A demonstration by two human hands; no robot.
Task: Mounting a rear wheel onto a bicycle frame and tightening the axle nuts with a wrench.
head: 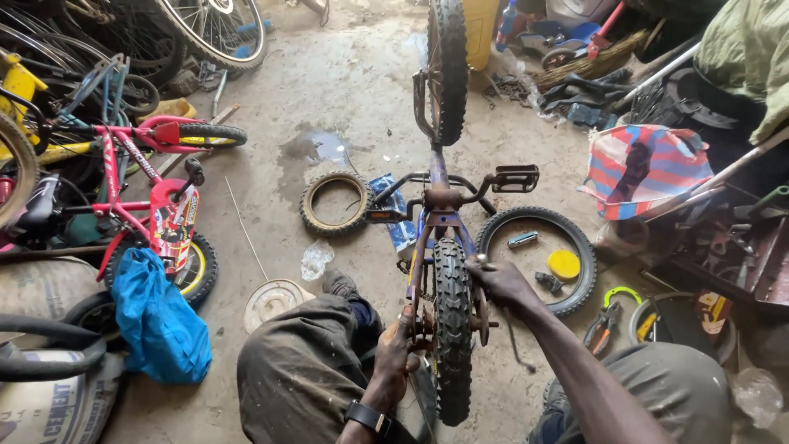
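Small bike (440, 205) lies upside down on the concrete floor (345, 90), centre of view, between the person's knees. Near wheel (453, 329) w/ knobby tyre points toward the camera; far wheel (449, 66) stands up at the top of view. Black pedal (515, 178) sticks out to the right of the frame.

Left hand (397, 353) is on the left side of the near wheel at the axle, fingers closed round the frame/axle area there; exact part under the grip can't be made out. Watch on that wrist. Right hand (501, 284) is on the right side of the same wheel, fingers curled shut on a small metal part by the tyre, too small to tell what.

Just right of the bike, a loose tyre (575, 238) lies flat w/ a yellow round lid (564, 264) and a few small bits inside it. Left of the bike, a smaller worn tyre (309, 205) lies flat, near a wet patch. Pliers (604, 321) lie on the floor by the right forearm. Further left: red kids' bike (140, 181), blue bag (160, 325) leaning by its wheel, white round disc (271, 302) on the floor. Striped bag (645, 168) far right.
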